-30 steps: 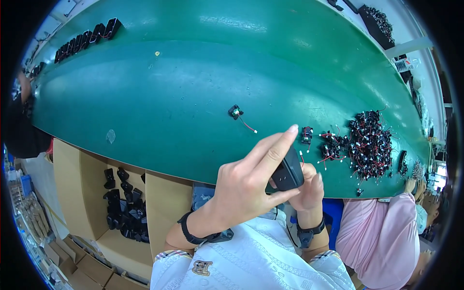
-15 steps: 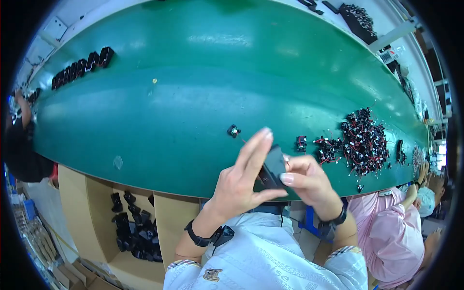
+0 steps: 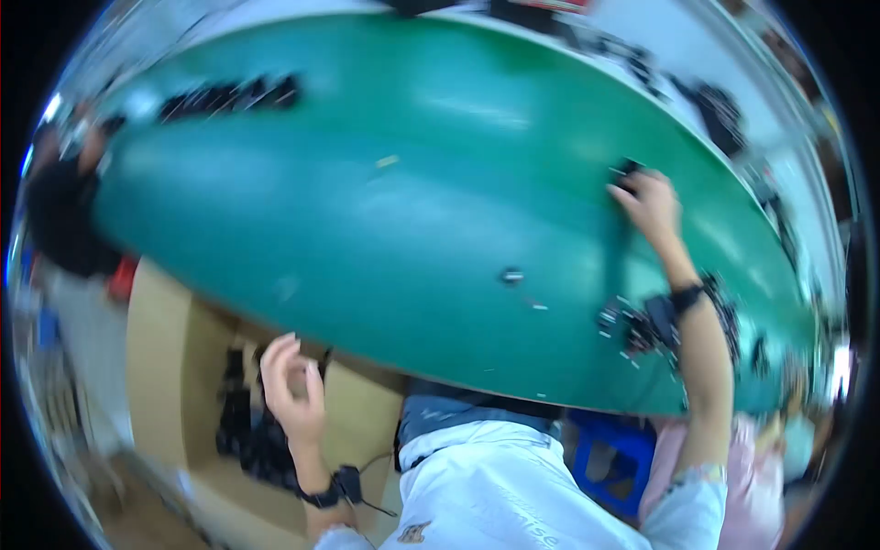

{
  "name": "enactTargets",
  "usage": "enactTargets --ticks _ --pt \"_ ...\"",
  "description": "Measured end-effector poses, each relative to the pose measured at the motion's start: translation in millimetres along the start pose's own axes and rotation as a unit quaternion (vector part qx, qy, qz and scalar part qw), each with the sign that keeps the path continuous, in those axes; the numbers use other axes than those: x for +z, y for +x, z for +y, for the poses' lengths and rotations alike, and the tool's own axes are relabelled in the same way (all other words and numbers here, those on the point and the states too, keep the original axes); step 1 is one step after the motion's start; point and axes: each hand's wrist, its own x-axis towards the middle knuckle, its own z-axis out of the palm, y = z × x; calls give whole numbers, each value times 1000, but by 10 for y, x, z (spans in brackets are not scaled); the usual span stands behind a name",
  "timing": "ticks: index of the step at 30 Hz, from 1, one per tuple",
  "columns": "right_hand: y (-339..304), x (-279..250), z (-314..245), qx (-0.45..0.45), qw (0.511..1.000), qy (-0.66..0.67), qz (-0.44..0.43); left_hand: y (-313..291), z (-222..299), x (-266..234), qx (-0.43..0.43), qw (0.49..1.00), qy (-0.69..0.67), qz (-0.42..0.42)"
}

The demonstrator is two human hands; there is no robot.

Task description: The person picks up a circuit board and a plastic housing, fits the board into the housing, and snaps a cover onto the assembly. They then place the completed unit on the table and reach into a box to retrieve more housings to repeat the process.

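Out over the far right of the green table, my right hand [image 3: 649, 203] grips a black plastic casing [image 3: 629, 169] with the fingers curled round its near side. My left hand [image 3: 295, 387] hovers above an open cardboard box [image 3: 353, 408] at the table's near edge, its fingers loosely bent and apart, nothing seen between them. Inside that box lie several black casings [image 3: 240, 422]. One small black part with a wire [image 3: 511, 276] rests on the middle of the table. Motion blurs the picture.
A pile of small black wired parts [image 3: 642, 325] lies on the table, partly behind my right forearm. Several black casings [image 3: 229, 97] stand in a row at the far left. A person in black [image 3: 64, 215] is at the left end. A blue stool [image 3: 612, 463] stands below the table.
My hands have parted. The right one has carried the black casing forward and right across the table; the left one has let go of it and moved left over the cardboard box.
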Motion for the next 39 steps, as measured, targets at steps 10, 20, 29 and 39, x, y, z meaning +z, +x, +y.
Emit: enactTargets --ticks 10,20,29,39 --pt "-37 -28 1284 -5 990 96 -100 -1629 -1650 -1809 -317 893 261 185" --pt "-1065 -1132 -1472 -207 908 320 -174 -2234 -2886 -1955 -619 688 353 -141" --pt "-2712 908 -5027 -422 761 257 -421 -2563 -2667 -1920 -648 686 276 -182" --pt "-2606 2262 -5267 -420 657 10 -625 -2599 -2055 -1664 -668 728 -77 -130"
